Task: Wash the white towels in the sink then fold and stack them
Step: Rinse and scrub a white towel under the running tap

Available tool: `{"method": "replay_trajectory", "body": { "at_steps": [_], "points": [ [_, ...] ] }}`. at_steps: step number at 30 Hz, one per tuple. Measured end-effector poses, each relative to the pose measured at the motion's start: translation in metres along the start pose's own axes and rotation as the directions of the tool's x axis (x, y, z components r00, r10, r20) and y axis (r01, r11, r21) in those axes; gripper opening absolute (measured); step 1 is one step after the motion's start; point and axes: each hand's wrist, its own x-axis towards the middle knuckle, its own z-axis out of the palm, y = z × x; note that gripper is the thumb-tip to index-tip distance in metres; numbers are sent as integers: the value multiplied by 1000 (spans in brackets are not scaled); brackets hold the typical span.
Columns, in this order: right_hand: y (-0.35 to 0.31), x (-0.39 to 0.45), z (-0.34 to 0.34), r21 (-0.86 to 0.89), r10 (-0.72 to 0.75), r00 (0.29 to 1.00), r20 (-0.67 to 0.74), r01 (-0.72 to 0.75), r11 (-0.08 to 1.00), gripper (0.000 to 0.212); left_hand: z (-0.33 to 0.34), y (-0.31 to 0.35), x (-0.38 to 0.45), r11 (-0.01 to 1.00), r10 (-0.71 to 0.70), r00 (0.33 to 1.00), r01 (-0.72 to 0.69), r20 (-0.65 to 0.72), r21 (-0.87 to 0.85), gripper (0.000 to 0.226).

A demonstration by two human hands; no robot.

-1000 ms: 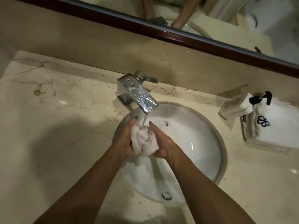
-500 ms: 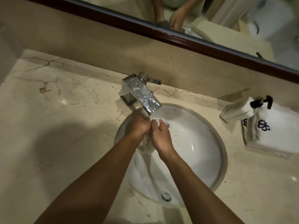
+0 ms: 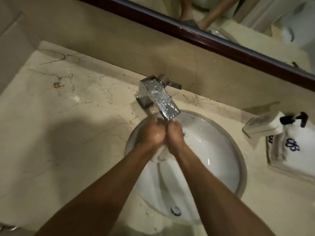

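Note:
A bunched wet white towel is squeezed between my two hands over the round white sink. My left hand and my right hand press together with fingers curled round the towel, right under the spout of the chrome faucet. Only a small lump of the towel shows below my wrists; the rest is hidden inside my hands. A stack of folded white towels with a dark blue emblem lies on the counter at the right.
The marble counter spreads wide to the left of the sink. A white soap bottle with a black pump leans on the towel stack. A dark-framed mirror runs along the back wall. The overflow cap sits on the sink's near wall.
My hands closed together round the towel and moved up under the faucet spout. The towel, plainly visible a second ago, is now mostly hidden inside my hands.

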Motion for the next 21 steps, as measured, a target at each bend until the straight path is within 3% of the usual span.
{"method": "replay_trajectory", "body": {
  "at_steps": [3, 6, 9, 11, 13, 15, 17, 19, 21],
  "points": [
    [-8, 15, -3, 53, 57, 998, 35, -59, 997, 28, 7, -1, -6, 997, -10, 1000, 10, 1, 77, 37],
    [4, -14, 10, -43, 40, 993, 109, -35, 998, 30, -2, -7, 8, 983, -164, 965, 143, -206, -111, 42],
    [26, -33, -6, 2, 132, 973, 189, -135, 991, 35, -2, -20, -10, 940, -224, 971, 192, -85, -281, 35],
    [40, -35, -24, 16, 192, 955, 224, -201, 980, 35, -4, -28, -32, 857, -224, 972, 230, 68, -462, 33],
    [42, -31, -40, 154, 270, 944, 190, -300, 941, 26, -9, -34, -38, 761, -290, 945, 325, 154, -561, 38],
    [39, -30, -50, 330, 336, 915, 222, -395, 857, 18, -17, -39, -41, 712, -356, 921, 376, 156, -593, 39],
    [25, -33, -55, 422, 346, 889, 302, -450, 787, 5, -31, -38, -43, 693, -373, 923, 346, 97, -633, 14],
    [14, -38, -61, 485, 347, 853, 390, -511, 710, 22, -46, -35, -46, 719, -344, 937, 308, 65, -623, 12],
    [7, -43, -71, 512, 376, 810, 451, -579, 634, 23, -60, -31, -52, 682, -290, 946, 311, 146, -662, 13]
  ]
}}
